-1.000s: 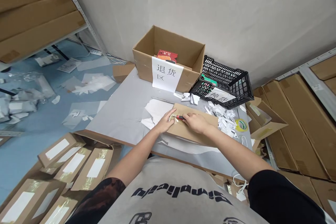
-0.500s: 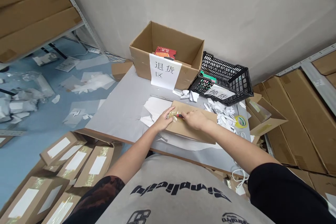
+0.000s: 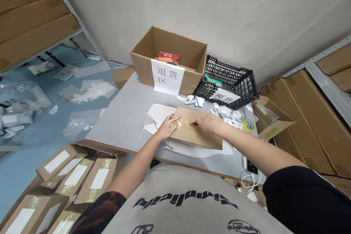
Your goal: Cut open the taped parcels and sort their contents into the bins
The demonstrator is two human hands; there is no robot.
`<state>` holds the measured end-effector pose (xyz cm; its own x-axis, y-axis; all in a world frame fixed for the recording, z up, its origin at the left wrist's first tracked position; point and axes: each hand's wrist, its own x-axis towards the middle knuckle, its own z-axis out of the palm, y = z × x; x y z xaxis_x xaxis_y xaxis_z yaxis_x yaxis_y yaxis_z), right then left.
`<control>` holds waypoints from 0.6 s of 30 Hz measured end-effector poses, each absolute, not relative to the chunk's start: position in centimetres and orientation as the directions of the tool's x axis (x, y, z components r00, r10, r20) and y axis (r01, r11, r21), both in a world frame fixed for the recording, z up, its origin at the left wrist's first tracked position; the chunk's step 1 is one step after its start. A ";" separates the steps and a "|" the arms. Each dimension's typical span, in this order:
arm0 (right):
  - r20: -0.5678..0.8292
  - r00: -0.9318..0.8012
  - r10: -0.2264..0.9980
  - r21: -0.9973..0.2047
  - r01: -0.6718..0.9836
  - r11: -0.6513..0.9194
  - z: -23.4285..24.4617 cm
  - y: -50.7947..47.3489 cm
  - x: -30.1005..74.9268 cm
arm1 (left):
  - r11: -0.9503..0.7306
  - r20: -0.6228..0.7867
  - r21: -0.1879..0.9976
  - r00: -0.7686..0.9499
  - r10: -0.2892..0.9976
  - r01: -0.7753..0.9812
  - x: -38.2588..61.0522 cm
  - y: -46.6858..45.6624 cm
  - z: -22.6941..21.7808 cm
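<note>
A closed cardboard box [image 3: 196, 137] lies on the grey table, with clear tape along its top seam. My left hand [image 3: 167, 127] rests on the box's left end, fingers stretched out and holding nothing. In my closed right hand [image 3: 210, 123] is a red and black box cutter [image 3: 194, 124], its tip pointing left at the seam. Most of the cutter's handle is hidden in the fist. Torn white paper [image 3: 159, 114] lies under and behind the box.
Behind stand an open carton [image 3: 142, 66] with a red book [image 3: 168, 57] inside and a black crate [image 3: 241, 80]. Crumpled paper [image 3: 229, 114] and a yellow tape roll [image 3: 248, 125] lie on the right. Sealed boxes [image 3: 100, 179] fill a large carton at lower left.
My right hand has drawn the box cutter rightward along the seam, away from my left hand. My left hand stays at the box's left end. The camera view has shifted slightly.
</note>
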<state>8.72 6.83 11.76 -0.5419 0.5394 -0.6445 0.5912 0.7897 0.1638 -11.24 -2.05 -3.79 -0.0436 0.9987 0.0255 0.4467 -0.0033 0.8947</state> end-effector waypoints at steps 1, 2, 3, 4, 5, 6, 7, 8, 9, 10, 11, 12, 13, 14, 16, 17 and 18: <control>-0.646 -0.525 0.554 0.190 0.592 0.783 11.8 6.8 9.1 | -0.011 0.037 0.883 -0.044 0.998 0.470 -11.3 -2.1 -3.6; -0.643 -0.513 0.569 0.211 0.595 0.775 11.8 6.8 9.5 | -0.023 0.051 0.866 -0.042 0.998 0.500 -11.3 -2.2 -3.3; -0.639 -0.510 0.576 0.214 0.601 0.770 11.8 6.8 10.0 | -0.036 0.068 0.842 -0.039 0.997 0.539 -11.2 -2.3 -3.0; -0.637 -0.509 0.578 0.209 0.608 0.766 11.8 6.8 10.4 | -0.052 0.090 0.810 -0.036 0.995 0.584 -11.2 -2.3 -2.7; -0.636 -0.508 0.581 0.201 0.618 0.760 11.8 6.8 10.8 | -0.070 0.117 0.772 -0.034 0.993 0.632 -11.1 -2.4 -2.3; -0.635 -0.504 0.586 0.192 0.631 0.752 11.8 6.8 11.3 | -0.089 0.147 0.729 -0.029 0.989 0.678 -11.0 -2.5 -2.0; -0.633 -0.498 0.593 0.186 0.645 0.741 11.8 6.8 11.8 | -0.109 0.175 0.688 -0.019 0.984 0.718 -10.9 -2.6 -1.6; -0.630 -0.490 0.602 0.184 0.659 0.729 11.8 6.7 12.3 | -0.130 0.200 0.650 -0.003 0.980 0.749 -10.7 -2.7 -1.3; -0.628 -0.480 0.612 0.187 0.670 0.718 11.9 6.7 12.8 | -0.151 0.217 0.618 0.017 0.976 0.772 -10.7 -2.8 -1.0; -0.627 -0.473 0.619 0.192 0.676 0.711 12.0 6.7 13.4 | -0.167 0.226 0.593 0.036 0.974 0.788 -10.6 -2.9 -0.8; -0.629 -0.468 0.621 0.197 0.677 0.709 12.1 6.6 13.8 | -0.177 0.227 0.572 0.052 0.972 0.801 -10.6 -2.9 -0.7; -0.631 -0.466 0.620 0.200 0.674 0.711 12.2 6.5 14.3 | -0.181 0.227 0.554 0.062 0.972 0.812 -10.6 -2.9 -0.6; -0.636 -0.463 0.617 0.202 0.672 0.713 12.3 6.5 14.6 | -0.182 0.228 0.538 0.066 0.971 0.823 -10.5 -2.9 -0.4; -0.639 -0.461 0.616 0.204 0.670 0.714 12.4 6.4 14.9 | -0.184 0.230 0.524 0.070 0.971 0.831 -10.3 -2.9 -0.3; -0.636 -0.459 0.620 0.214 0.666 0.714 12.5 6.3 15.1 | -0.201 0.239 0.503 0.088 0.967 0.840 -9.5 -2.7 0.0; -0.634 -0.457 0.624 0.221 0.666 0.713 12.5 6.3 15.1 | -0.222 0.242 0.498 0.111 0.964 0.838 -8.8 -2.6 0.2; -0.630 -0.458 0.627 0.223 0.667 0.711 12.5 6.3 15.1 | -0.255 0.243 0.499 0.149 0.958 0.828 -7.9 -2.4 0.4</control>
